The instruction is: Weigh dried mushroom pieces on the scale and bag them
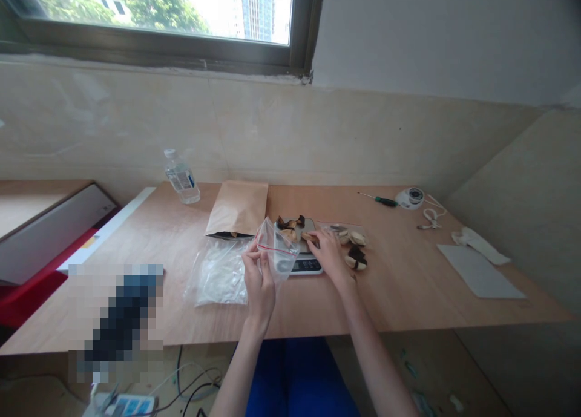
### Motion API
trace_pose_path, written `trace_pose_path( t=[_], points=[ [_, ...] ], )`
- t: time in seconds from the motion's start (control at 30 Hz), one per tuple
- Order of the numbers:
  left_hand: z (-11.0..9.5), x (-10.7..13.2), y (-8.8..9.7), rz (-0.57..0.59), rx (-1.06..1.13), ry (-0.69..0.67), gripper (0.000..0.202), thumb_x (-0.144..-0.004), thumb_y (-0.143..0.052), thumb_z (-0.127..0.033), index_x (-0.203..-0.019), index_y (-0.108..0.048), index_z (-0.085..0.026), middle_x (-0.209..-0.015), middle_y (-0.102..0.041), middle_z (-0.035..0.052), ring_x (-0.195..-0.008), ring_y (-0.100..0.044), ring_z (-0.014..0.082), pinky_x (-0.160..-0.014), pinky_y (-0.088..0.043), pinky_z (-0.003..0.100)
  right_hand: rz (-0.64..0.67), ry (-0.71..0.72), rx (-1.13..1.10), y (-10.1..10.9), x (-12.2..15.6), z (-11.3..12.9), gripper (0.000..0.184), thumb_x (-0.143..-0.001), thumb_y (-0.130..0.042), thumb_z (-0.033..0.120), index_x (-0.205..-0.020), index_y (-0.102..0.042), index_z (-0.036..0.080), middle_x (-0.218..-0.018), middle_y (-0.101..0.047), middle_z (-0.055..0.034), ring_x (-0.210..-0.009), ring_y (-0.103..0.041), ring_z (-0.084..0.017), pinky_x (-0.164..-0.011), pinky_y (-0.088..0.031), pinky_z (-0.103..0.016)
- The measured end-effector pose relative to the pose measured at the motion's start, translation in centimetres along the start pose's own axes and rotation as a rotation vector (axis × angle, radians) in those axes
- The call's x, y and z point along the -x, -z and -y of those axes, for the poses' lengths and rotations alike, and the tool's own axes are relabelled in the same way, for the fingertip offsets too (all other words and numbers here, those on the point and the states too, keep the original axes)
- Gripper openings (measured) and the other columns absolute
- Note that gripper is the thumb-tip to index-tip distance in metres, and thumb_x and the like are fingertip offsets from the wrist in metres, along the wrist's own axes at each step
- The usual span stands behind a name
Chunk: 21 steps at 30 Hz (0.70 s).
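Observation:
A clear zip bag with a red seal line is pinched in my left hand, its mouth raised in front of the scale. My right hand reaches over the kitchen scale, its fingers closed on a pale brown dried mushroom slice. Other dried mushroom slices, dark and tan, lie on the scale's plate; the bag partly covers them. To the right of my right hand, more slices rest on the table, and some are in or on a clear bag with a red edge.
A stack of clear plastic bags lies left of my left hand, below a brown paper pouch. A water bottle stands behind. At right are a screwdriver, a white camera-like device with cable, and a grey sheet.

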<state>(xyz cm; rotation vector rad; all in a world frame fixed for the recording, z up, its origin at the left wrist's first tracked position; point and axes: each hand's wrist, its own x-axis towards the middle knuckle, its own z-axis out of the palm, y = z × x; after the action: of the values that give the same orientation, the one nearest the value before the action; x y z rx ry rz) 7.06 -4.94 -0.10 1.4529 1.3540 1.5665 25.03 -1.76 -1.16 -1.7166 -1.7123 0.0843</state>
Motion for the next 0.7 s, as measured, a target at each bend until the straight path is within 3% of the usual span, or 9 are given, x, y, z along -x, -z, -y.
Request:
trace_pose_path(
  t=[0.1, 0.27, 0.37, 0.43, 0.57, 0.7],
  points=[
    [0.1, 0.0, -0.7, 0.021, -0.026, 0.029, 0.019, -0.091, -0.037, -0.040, -0.085, -0.039, -0.021, -0.127, -0.050, 0.0147, -0.122, -0.045, 0.0229, -0.096, -0.036, 0.040, -0.113, -0.031, -0.222, 1.8, -0.4, 2.4, 0.022, -0.085, -0.051, 0.032, -0.097, -0.063, 0.018, -0.093, -0.066, -0.0085, -0.085, -0.058, -0.021, -0.081, -0.044, -0.036],
    [0.1, 0.0, -1.2, 0.011, -0.048, 0.071, 0.023, -0.091, -0.035, -0.043, -0.083, -0.038, -0.022, -0.106, -0.058, 0.0106, -0.105, -0.055, 0.0224, -0.085, -0.042, 0.036, 0.009, 0.069, -0.418, 3.6, -1.5, 5.7, 0.029, -0.089, -0.046, 0.040, -0.101, -0.065, 0.021, -0.096, -0.065, -0.0055, -0.086, -0.059, -0.018, -0.079, -0.045, -0.029],
    [0.1, 0.2, -1.1, -0.037, -0.041, 0.131, 0.025, -0.091, -0.034, -0.046, -0.081, -0.037, -0.022, -0.089, -0.058, 0.0056, -0.085, -0.059, 0.0197, -0.075, -0.043, 0.033, -0.050, -0.016, -0.404, 1.9, -2.1, 4.9, 0.034, -0.093, -0.035, 0.035, -0.099, -0.065, 0.019, -0.098, -0.064, -0.0078, -0.089, -0.059, -0.018, -0.081, -0.045, -0.031],
    [0.3, 0.4, -0.9, -0.060, -0.028, 0.161, 0.026, -0.090, -0.034, -0.047, -0.082, -0.037, -0.022, -0.081, -0.056, 0.0031, -0.075, -0.058, 0.0182, -0.070, -0.043, 0.032, 0.006, 0.011, -0.324, 0.2, -2.0, 3.9, 0.030, -0.092, -0.038, 0.031, -0.100, -0.065, 0.019, -0.099, -0.063, -0.0081, -0.096, -0.056, -0.020, -0.088, -0.043, -0.034],
    [0.7, 0.6, -0.8, -0.097, 0.008, 0.180, 0.026, -0.090, -0.036, -0.047, -0.085, -0.037, -0.022, -0.087, -0.055, 0.0050, -0.075, -0.057, 0.0181, -0.067, -0.043, 0.031, 0.181, 0.115, -0.200, -2.5, -1.2, 2.5, 0.027, -0.087, -0.049, 0.029, -0.108, -0.062, 0.019, -0.107, -0.059, -0.0096, -0.106, -0.050, -0.022, -0.095, -0.039, -0.038],
    [0.7, 0.5, -0.9, -0.152, 0.020, 0.179, 0.026, -0.089, -0.037, -0.047, -0.085, -0.036, -0.022, -0.087, -0.052, 0.0049, -0.079, -0.055, 0.0183, -0.069, -0.042, 0.031, 0.171, 0.120, -0.199, -3.1, -0.8, 1.7, 0.029, -0.082, -0.054, 0.023, -0.110, -0.061, 0.019, -0.109, -0.057, -0.0095, -0.106, -0.051, -0.022, -0.094, -0.040, -0.037]
  ],
)
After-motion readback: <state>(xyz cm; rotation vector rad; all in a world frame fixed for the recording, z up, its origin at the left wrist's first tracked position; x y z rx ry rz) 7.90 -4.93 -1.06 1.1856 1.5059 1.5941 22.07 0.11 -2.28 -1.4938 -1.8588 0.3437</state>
